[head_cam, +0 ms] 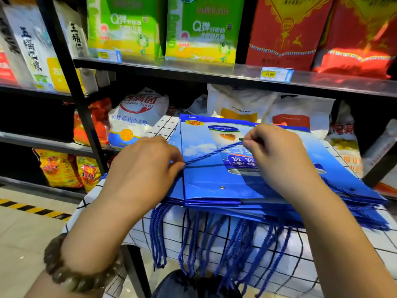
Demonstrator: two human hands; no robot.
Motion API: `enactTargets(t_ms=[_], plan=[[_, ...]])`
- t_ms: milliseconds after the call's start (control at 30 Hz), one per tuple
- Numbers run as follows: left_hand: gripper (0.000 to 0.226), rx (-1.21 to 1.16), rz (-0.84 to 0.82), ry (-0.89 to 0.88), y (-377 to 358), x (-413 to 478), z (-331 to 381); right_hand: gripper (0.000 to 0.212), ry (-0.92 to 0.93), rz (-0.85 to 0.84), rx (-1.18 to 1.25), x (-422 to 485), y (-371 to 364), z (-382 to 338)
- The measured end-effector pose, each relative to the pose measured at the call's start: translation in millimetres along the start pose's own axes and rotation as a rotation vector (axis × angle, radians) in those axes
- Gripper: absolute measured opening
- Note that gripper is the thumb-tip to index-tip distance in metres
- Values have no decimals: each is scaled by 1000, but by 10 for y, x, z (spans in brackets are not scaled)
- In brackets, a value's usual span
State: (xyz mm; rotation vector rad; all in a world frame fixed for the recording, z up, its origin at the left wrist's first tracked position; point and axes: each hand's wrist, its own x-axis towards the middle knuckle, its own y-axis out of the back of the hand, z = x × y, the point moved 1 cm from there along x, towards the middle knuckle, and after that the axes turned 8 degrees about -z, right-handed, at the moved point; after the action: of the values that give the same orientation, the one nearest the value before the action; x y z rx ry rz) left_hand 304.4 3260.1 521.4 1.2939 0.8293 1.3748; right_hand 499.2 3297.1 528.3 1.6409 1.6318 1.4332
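A stack of flat blue paper gift bags (206, 186) lies on a small table covered by a white cloth with a black grid (300, 261). A blue twisted cord (212, 153) is stretched taut across the top bag. My left hand (144, 171) pinches its left end at the bag's edge. My right hand (277, 151) pinches its right end, higher up. Several more blue cord handles (214, 244) hang over the table's front edge. A small metal eyelet (222, 187) shows near the top bag's front edge.
Black metal shelving (214, 70) stands right behind the table, with green, red and white sacks above and flour bags (137, 117) at table height. A shelf post (86, 117) rises left of the table. Yellow-black hazard tape (32, 208) marks the floor at left.
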Motion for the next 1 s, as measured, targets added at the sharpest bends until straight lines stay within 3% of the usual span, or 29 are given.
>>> enactTargets(t_ms=[133,233,333,400,600,700,800,900,1000], plan=[[11,-315,83,-60,130,61,177,7,-17,113,-2,-119,60,43],[15,-611,6,-74,126,131,289,20,-6,23,358,-292,148,-80],[19,-1014,-78,-86,84,114,395,13,-48,-165,742,-398,139,-237],[17,-1072,-62,-93,38,95,451,11,-49,-179,825,-410,101,-274],[15,-1066,-44,-88,3,65,496,16,-69,-113,864,-374,30,-270],[11,-705,-75,-115,37,-32,406,19,-125,-125,886,-379,-3,-224],[49,-294,-189,-97,84,-213,306,19,-147,-199,853,-367,0,-185],[56,-191,-253,-91,92,-293,285,14,-120,-252,838,-323,27,-201],[50,-202,-223,-61,95,-278,272,16,-61,-293,643,-283,18,-211]])
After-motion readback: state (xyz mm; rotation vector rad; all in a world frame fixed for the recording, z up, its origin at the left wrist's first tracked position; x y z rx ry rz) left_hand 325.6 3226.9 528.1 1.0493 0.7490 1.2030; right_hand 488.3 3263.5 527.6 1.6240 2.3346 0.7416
